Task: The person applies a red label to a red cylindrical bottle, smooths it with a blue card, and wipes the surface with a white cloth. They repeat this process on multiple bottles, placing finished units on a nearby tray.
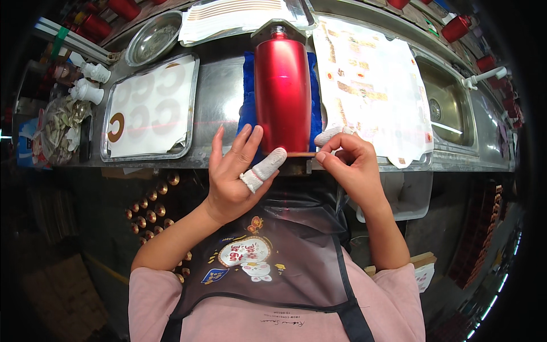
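Observation:
A glossy red bottle point(282, 91) lies on a blue cloth point(248, 85), its threaded neck pointing away from me. Across its near end runs a thin brown strip point(301, 154). My left hand point(236, 171) is open at the bottle's lower left, fingers spread. Its thumb wears a white knitted finger cover point(266, 169) and presses on the bottle's near end, by the strip's left end. My right hand point(348, 162) is closed, pinching the strip's right end between thumb and finger. Another white cover point(329, 135) sits on one of its fingertips.
On the left, a tray point(192, 114) holds a sheet with brown C-shaped pieces, below a metal bowl point(154, 43). Behind the bottle, a tray point(302, 11) carries striped strips. Right of it lies a white decal sheet point(393, 102), beside a metal sink point(450, 108) with a white tap point(484, 77).

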Available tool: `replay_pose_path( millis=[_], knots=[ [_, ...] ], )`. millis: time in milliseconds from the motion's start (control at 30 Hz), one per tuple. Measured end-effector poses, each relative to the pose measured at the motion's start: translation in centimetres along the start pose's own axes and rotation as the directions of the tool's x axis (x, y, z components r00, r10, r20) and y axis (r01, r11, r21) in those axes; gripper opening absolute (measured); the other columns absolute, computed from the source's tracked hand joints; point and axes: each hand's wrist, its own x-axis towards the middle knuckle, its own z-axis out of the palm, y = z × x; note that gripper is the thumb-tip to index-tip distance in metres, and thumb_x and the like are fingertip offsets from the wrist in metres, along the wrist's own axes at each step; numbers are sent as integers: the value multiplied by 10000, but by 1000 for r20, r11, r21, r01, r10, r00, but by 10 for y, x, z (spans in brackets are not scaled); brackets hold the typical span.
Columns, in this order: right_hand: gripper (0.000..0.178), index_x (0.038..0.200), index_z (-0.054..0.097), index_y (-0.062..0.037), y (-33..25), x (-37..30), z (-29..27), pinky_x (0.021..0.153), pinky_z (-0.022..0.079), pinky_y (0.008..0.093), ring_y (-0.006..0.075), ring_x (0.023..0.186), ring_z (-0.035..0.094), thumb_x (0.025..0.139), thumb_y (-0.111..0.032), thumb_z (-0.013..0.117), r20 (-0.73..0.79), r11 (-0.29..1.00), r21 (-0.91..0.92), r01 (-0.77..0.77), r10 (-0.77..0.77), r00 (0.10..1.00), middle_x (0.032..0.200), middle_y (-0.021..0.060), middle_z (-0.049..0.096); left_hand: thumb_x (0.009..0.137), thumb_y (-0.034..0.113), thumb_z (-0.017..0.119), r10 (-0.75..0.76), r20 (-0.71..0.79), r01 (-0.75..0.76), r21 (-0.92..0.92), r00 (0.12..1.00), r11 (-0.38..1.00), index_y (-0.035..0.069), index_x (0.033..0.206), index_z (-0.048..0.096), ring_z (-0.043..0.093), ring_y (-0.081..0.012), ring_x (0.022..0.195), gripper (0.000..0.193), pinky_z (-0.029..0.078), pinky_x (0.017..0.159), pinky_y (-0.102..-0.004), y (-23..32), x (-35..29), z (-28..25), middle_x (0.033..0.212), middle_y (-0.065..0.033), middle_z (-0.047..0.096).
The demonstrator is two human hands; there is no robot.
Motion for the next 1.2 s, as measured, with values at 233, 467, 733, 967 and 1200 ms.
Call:
replay_pose_path(
  millis=[233, 467, 733, 967, 1200],
  knots=[
    [85, 859, 672, -29, 3, 5, 2, 537, 327, 166, -26, 592, 484, 880, -72, 742, 18, 1000, -9, -10, 10, 1000, 699, -69, 602, 795, 169, 763, 115, -42, -107, 157, 993, 982, 220, 1123, 800, 606, -436, 1254, 334, 307, 1092, -687, 17, 27, 1, 1449, -171, 590],
    [80, 859, 675, -18, 5, 4, 8, 542, 344, 164, -26, 604, 489, 876, -56, 743, 38, 1000, 16, -3, 2, 999, 758, -55, 621, 716, 100, 879, -43, -124, 35, -65, 991, 997, 46, 1400, 606, 527, -455, 1354, 739, 313, 1157, -599, 6, 35, 13, 1493, -234, 528],
    [89, 841, 673, -20, -10, -6, 2, 551, 345, 166, -19, 611, 494, 863, -64, 748, 13, 993, -76, 86, -85, 996, 793, -44, 629, 788, 177, 858, -113, -51, 104, -159, 992, 982, 82, 1360, 654, 532, -401, 1365, 615, 302, 1145, -621, -8, -11, 6, 1518, -200, 514],
    [90, 834, 670, -16, -4, -2, -1, 540, 337, 170, -18, 593, 487, 862, -64, 742, -4, 999, -31, 37, -37, 999, 753, -47, 626, 805, 143, 830, -47, 6, 47, -18, 999, 999, 109, 1291, 711, 555, -407, 1332, 502, 297, 1130, -651, -6, -17, 6, 1501, -201, 531],
    [78, 843, 669, -25, 0, 3, 2, 538, 336, 168, -22, 592, 484, 873, -60, 732, 11, 1000, 21, -15, 15, 1000, 723, -59, 614, 755, 118, 791, 46, -35, -42, 104, 998, 994, 234, 1214, 769, 642, -409, 1209, 474, 329, 1097, -663, 5, 6, -1, 1448, -176, 590]
  ],
)
